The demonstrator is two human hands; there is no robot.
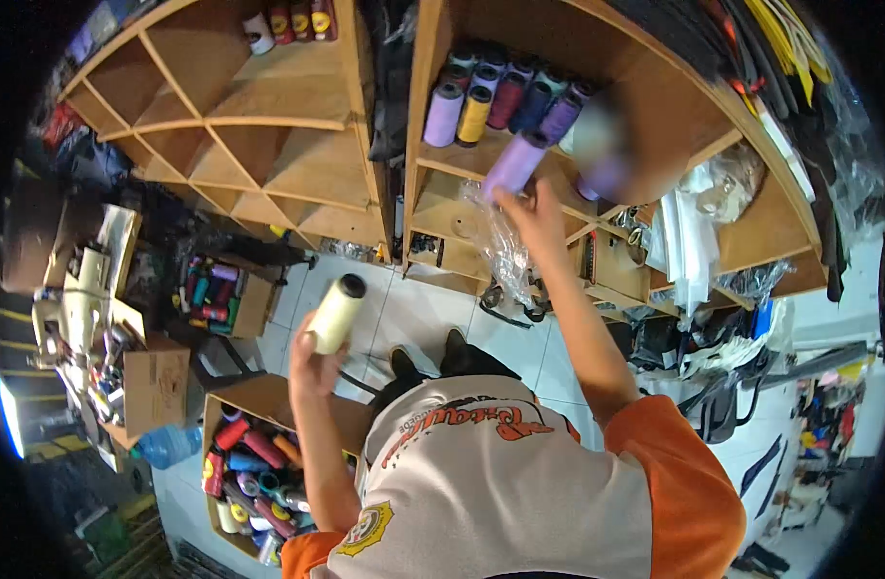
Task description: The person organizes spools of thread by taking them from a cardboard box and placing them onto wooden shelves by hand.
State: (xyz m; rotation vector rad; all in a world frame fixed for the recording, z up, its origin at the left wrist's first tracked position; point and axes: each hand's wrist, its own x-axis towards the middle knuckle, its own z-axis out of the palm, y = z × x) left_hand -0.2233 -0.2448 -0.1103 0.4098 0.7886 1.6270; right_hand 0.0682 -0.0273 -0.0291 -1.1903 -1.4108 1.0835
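Lilac spool (516,166) juts from right grip (533,214) (cream spool (334,320) in left grip (314,367)).

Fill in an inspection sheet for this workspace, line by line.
Surface: wooden shelf bearing a cluster of upright thread spools; a patch to their right is blurred.
Job's things: pale yellow thread spool, held up; lilac thread spool, tilted in front of the cluster.
Clutter: cardboard box of jumbled, mixed-colour spools; clear plastic wrap hanging below the right hand.
Hands: left hand grips the pale yellow thread spool; right hand grips the lilac one near its lower end.
Cables: none identifiable with certainty.
Surroundings: white tiled floor; blue plastic bottle by the box.
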